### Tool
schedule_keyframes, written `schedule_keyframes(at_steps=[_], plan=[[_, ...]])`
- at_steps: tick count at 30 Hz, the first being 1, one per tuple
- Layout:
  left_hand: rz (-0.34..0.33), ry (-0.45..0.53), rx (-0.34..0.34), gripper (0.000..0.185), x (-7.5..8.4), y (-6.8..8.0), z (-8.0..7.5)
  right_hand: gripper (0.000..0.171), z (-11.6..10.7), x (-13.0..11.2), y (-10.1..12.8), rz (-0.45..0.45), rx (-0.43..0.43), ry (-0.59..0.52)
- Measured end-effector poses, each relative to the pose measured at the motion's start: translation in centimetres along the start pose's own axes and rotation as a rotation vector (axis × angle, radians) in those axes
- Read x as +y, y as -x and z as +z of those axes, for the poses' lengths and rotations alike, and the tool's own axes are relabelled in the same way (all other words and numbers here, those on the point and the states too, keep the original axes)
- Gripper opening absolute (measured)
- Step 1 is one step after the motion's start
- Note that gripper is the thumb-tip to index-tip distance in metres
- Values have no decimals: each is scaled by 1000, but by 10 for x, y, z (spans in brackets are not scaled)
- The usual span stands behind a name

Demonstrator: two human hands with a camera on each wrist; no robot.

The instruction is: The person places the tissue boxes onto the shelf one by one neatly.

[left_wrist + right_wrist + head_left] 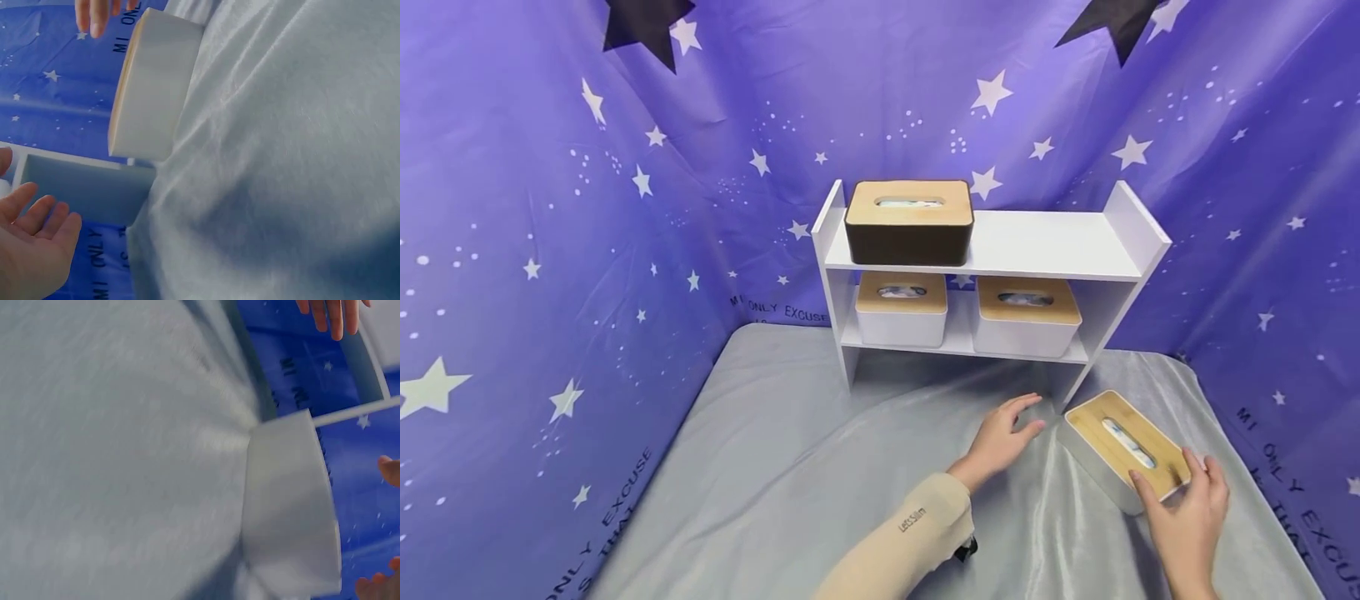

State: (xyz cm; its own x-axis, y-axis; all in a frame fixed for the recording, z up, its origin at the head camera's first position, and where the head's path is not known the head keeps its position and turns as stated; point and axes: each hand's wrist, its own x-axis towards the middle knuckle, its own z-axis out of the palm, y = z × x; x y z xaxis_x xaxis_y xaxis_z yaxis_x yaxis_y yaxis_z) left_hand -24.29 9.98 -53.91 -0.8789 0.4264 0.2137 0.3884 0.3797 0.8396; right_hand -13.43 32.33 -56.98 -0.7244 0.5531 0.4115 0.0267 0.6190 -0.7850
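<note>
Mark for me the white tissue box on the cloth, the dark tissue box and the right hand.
white tissue box (1122, 443), head view, on its wooden lid.
dark tissue box (909, 237), head view, on its dark front wall.
right hand (1189, 508), head view, on the back of the hand.

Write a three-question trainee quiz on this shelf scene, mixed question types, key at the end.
1. True or false: the black box stands on the top shelf.
2. How many white boxes sit on the lower shelf?
3. Which hand touches the box on the cloth? A) left hand B) right hand C) both

Key: 1 true. 2 two. 3 B; the left hand hovers open beside it, apart from it.
</note>
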Motion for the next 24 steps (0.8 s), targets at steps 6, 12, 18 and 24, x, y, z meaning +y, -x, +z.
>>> schedule_keyframes(at_steps=[6,12,18,24], plan=[[-34,-49,-56,44,-6,-16,26,103,-8,23,2,202,-133,17],[-159,-32,-108,54,-3,-27,54,107,-8,36,3,426,-331,-151],[-227,-10,-145,63,0,-29,65,106,-8,40,2,462,-427,-152],[-160,-37,-110,58,2,-31,67,107,-11,39,1,569,-365,-72]])
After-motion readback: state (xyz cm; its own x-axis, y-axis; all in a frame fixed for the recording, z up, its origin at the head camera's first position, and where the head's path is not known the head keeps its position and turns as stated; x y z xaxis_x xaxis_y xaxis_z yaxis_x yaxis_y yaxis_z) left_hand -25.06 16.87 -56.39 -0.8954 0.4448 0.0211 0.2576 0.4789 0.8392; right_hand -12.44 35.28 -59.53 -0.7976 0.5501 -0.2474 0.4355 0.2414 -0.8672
